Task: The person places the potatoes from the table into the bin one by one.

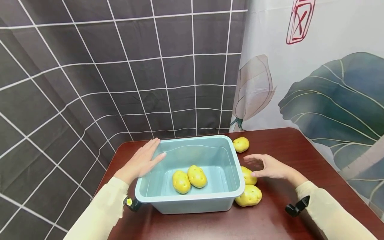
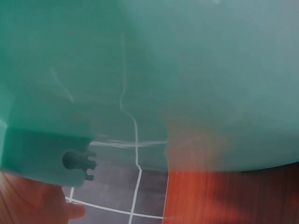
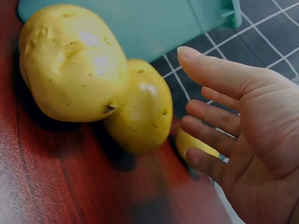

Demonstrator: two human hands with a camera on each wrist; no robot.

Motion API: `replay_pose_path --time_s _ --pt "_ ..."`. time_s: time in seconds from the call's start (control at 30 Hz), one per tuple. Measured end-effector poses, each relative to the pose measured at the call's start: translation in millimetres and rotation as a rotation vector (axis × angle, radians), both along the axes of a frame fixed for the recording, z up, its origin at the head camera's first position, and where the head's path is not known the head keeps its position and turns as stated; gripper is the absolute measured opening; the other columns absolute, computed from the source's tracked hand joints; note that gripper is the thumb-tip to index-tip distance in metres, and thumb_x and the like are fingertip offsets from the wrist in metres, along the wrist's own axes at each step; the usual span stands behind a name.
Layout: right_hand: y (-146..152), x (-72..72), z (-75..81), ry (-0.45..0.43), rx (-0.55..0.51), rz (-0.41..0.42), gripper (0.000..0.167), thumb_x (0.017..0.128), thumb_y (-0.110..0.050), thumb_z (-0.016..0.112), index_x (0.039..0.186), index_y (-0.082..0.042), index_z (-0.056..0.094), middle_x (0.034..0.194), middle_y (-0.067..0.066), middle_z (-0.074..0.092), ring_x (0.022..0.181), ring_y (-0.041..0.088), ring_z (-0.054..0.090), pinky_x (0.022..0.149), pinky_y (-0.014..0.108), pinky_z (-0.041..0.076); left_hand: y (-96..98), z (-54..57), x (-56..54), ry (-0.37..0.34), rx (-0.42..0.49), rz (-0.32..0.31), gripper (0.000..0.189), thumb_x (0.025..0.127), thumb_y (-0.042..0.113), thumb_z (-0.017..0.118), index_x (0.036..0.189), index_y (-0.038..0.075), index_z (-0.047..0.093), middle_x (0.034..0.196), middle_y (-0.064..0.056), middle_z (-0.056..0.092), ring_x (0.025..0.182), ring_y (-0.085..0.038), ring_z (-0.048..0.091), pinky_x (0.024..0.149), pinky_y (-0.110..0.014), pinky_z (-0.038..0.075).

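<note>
Left hand (image 1: 142, 160), fingers straight, at left rim of bin (image 1: 192, 207); hard push could slide it. Inside, two potatoes (image 1: 181, 182) touching; tilt might roll them. Along bin's right wall, three loose potatoes (image 1: 249, 195); careless nudge might scatter them. Right hand (image 1: 271, 166) empty, fingers loosely curved. Red seal-like mark (image 1: 301, 21), upper right: unreadable.

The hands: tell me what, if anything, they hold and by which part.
Nothing is held: the left hand lies straight-fingered at the left rim of the bin, and the right hand hovers beside the potatoes outside it, gripping none.
</note>
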State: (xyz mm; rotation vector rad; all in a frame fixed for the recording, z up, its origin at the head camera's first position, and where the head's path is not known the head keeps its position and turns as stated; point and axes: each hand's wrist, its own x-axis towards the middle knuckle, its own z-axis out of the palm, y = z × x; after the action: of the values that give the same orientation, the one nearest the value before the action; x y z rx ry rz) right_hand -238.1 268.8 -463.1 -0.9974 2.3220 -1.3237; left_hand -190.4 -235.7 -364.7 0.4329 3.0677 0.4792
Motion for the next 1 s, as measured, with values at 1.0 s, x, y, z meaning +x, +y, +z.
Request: replay_pose_path --time_s 1.0 --pt "-3 -3.1 -20.9 -0.082 0.014 -0.013 0.062 0.083 -0.017 0.075 0.136 0.001 0.048 0.131 0.016 0.057 0.113 0.019 0.058 0.086 0.028 0.052 1.3 0.0 -2.3 0.005 -0.013 -0.004 0.086 0.092 0.069 0.033 0.153 0.010 0.023 0.158 -0.011 0.021 0.146 -0.032 0.015 0.113 -0.056 0.019"
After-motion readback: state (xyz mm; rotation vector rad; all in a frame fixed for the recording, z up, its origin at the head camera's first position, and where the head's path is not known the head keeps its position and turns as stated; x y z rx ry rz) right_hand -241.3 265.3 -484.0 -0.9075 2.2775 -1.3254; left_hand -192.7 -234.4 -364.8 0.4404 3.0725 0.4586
